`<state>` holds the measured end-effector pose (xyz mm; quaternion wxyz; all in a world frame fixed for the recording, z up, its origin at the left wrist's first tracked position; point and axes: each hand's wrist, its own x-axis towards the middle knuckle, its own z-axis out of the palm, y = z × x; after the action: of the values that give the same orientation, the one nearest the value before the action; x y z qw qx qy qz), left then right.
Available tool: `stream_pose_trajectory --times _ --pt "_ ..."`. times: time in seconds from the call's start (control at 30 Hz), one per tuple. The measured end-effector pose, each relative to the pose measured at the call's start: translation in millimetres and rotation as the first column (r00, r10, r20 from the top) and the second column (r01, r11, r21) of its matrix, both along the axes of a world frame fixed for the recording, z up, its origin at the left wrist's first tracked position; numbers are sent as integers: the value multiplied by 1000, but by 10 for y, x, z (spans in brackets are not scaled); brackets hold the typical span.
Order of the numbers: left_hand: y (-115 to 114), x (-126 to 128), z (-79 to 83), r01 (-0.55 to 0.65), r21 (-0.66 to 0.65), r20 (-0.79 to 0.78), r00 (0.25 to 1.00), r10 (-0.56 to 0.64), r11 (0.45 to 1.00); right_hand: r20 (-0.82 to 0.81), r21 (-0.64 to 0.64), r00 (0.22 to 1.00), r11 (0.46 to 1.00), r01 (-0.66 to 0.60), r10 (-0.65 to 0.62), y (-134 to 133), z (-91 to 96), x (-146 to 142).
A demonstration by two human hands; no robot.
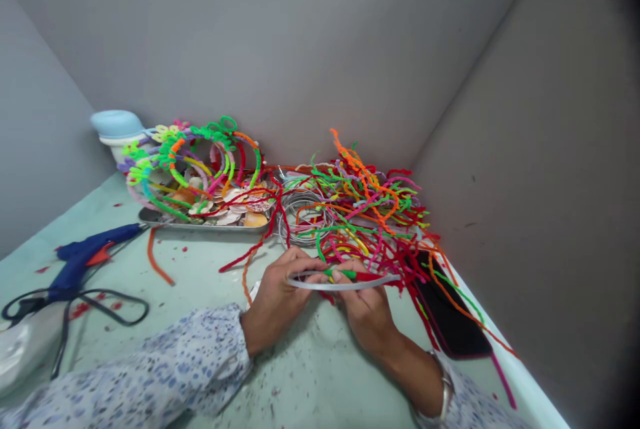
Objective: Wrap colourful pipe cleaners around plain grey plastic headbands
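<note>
Both of my hands are closed on a thin pale grey headband (330, 286), held low over the table. Green pipe cleaner (347, 274) and a red stretch beside it cover part of the band's far side. My left hand (283, 292) pinches the band's left part, with its fingertips by the green section. Close beside it, my right hand (367, 316) grips near the green and red stretch, thumb pressed on the wrap. The fingers partly hide the wrapped portion. Just beyond the hands lies a tangled heap of coloured pipe cleaners (370, 199).
Several wrapped headbands (175, 156) rest on a metal tray (225, 230) with shells. A blue glue gun (83, 256) and its black cord lie at left, near a blue-lidded container (120, 129). Wire coils (303, 216) sit centrally. A dark phone (453, 319) lies at right. Walls enclose the table.
</note>
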<state>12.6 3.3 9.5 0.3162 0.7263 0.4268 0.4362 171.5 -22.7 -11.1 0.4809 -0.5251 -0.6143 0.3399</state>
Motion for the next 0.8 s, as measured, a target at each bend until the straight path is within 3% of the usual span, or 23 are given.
stream_pose_trajectory --times 0.6,0.8 --pt "-6 -15 49 13 -14 -49 999 -14 1000 -12 57 1000 998 8 -8 -20 -28 -10" --pt "-7 5 23 2 -34 -9 1000 -3 999 -83 26 997 1000 13 -11 -25 -67 -9"
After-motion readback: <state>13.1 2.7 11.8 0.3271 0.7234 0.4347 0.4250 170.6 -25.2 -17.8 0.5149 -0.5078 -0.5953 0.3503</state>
